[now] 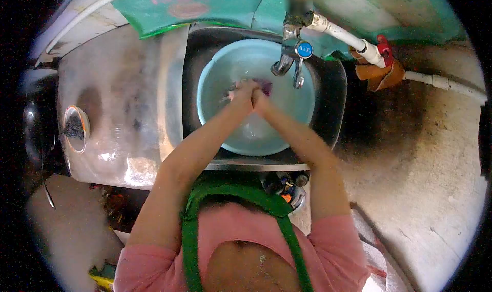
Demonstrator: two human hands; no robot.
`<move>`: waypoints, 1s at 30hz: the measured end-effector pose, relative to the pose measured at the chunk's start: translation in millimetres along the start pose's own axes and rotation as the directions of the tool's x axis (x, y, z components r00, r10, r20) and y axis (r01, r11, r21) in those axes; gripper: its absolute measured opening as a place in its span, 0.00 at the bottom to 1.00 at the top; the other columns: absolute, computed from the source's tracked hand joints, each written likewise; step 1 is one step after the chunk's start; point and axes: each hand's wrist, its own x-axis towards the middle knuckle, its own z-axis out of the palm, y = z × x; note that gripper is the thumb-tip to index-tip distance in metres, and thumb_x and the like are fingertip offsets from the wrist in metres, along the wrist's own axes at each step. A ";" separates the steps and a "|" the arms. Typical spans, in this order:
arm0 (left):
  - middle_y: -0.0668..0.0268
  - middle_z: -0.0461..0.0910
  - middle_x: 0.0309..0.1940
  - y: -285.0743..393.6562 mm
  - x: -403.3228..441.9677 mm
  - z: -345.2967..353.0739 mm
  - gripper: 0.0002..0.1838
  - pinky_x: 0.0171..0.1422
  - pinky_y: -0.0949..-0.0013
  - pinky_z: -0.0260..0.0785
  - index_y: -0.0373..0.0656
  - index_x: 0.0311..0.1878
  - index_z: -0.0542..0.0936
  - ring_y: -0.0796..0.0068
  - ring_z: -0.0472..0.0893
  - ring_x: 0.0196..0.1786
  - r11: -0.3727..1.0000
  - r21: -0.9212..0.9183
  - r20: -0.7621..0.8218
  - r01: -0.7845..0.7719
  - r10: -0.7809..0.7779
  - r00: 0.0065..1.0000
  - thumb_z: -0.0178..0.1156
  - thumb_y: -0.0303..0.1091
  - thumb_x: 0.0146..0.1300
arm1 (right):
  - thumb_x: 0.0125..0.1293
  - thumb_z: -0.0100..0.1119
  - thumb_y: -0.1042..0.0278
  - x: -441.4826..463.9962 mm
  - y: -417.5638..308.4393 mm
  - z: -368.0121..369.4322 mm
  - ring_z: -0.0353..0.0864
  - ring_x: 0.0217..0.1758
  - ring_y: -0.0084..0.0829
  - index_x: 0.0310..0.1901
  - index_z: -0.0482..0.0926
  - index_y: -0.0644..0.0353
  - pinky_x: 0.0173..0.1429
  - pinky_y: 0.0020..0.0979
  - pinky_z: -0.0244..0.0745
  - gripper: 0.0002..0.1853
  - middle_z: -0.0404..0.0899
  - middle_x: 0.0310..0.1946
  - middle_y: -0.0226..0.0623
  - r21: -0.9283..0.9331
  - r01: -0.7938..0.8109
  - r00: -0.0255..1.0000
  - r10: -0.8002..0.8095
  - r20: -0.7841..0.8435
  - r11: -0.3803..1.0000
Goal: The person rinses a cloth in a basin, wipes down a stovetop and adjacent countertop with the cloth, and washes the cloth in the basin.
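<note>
A light blue plastic basin point(206, 110) sits in the sink with water in it. Over its middle, my left hand point(244, 91) and my right hand point(260, 96) are pressed together, fingers closed. Between and beside them shows a small wet purple cloth point(265, 87), partly hidden by the hands. Blur keeps its exact kind and the fingertips from showing clearly. The metal tap point(288, 51), with a blue round badge, hangs over the basin's back right rim, close to my right hand.
The dark sink point(328, 97) surrounds the basin. To the left lies a metal counter point(123, 107) with a small bowl point(77, 129) holding a dark scourer-like thing. White pipes point(353, 43) with a red valve run along the right back. Green sheeting point(189, 7) covers the wall.
</note>
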 end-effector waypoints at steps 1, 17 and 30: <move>0.60 0.73 0.41 -7.7 2.3 -2.7 0.20 0.45 0.61 0.68 0.40 0.45 0.70 0.67 0.74 0.42 0.999 0.034 0.052 0.007 -0.009 0.999 0.60 0.32 0.48 | 0.49 0.53 0.60 -2.3 0.8 0.5 0.74 0.39 0.41 0.32 0.75 0.59 0.43 0.39 0.68 0.13 0.76 0.33 0.42 0.395 0.032 0.999 -0.016 -0.044 0.918; 0.57 0.76 0.38 -42.5 17.4 5.0 0.11 0.47 0.63 0.68 0.40 0.39 0.75 0.63 0.74 0.44 0.996 0.091 0.062 -0.019 0.013 0.998 0.51 0.33 0.53 | 0.65 0.36 0.58 41.0 -186.4 -62.9 0.63 0.57 0.35 0.44 0.70 0.60 0.62 0.37 0.50 0.17 0.66 0.52 0.42 0.692 -0.225 0.664 0.628 -0.406 0.686; 0.57 0.75 0.33 -116.6 38.7 32.4 0.12 0.42 0.62 0.67 0.41 0.41 0.73 0.59 0.74 0.39 0.573 0.441 0.576 -0.691 0.409 0.707 0.45 0.33 0.56 | 0.56 0.44 0.60 22.5 -13.7 -29.2 0.69 0.44 0.40 0.32 0.72 0.55 0.46 0.43 0.61 0.10 0.72 0.36 0.38 0.046 -0.119 0.965 0.105 0.239 0.992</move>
